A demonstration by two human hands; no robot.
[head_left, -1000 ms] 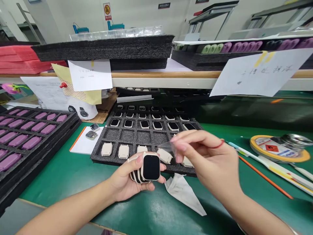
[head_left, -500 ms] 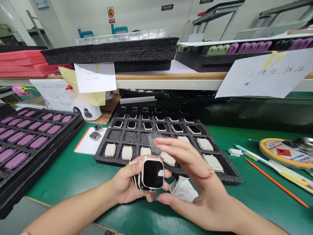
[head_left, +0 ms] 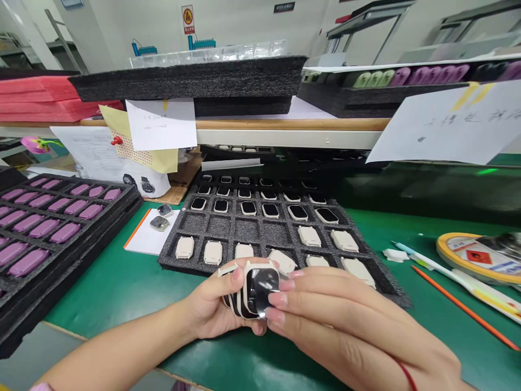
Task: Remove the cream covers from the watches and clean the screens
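Note:
My left hand (head_left: 220,304) is wrapped round a stack of several cream smartwatch cases without straps. The front smartwatch (head_left: 246,290) faces me with its black screen, and the others are fanned behind it. Over that screen lies a shiny clear film (head_left: 266,285), its edge reaching past the case on the right. My right hand (head_left: 342,315) has its fingers together at the film's right edge; the thumb is hidden. Just beyond both hands, a black foam tray (head_left: 183,266) holds rows of cream watches, the far ones screen up, the near ones back up.
At left, another foam tray (head_left: 122,209) carries purple watch cases. Two watches (head_left: 159,223) lie on a white pad (head_left: 142,244). Rightward are an orange stick (head_left: 464,307), a pale blue pen-like tool (head_left: 443,271) and a yellow tape roll (head_left: 448,255). A shelf (head_left: 285,138) overhangs the bench.
My right hand has come down from above the tray onto the front watch, closing its spread fingers. Clear film now covers the screen, where a small pale patch showed before.

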